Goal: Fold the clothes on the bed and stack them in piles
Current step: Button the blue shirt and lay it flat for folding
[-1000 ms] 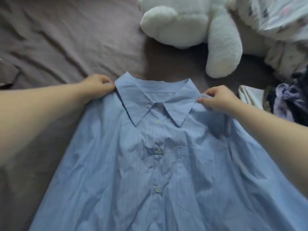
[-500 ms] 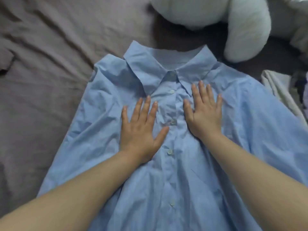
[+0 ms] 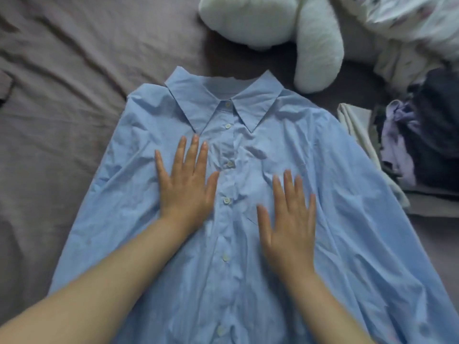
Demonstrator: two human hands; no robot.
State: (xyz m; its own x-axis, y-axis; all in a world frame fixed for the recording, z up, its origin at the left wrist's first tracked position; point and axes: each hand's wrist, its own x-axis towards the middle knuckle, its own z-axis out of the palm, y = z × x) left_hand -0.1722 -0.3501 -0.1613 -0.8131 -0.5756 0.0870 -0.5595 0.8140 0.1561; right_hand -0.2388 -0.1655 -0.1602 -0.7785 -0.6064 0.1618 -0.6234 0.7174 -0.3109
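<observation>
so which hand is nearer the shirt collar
Left. The left hand lies flat on the blue shirt with its fingertips just below the left point of the collar. The right hand lies flat lower down the shirt front, farther from the collar.

Single head view, wide-angle, looking forward and down onto bed (image 3: 62, 70) from close above. Shirt (image 3: 248, 256) fills centre and lower frame; both forearms enter from bottom corners. Plush toy (image 3: 285, 28) cropped at top edge. No second view.
</observation>
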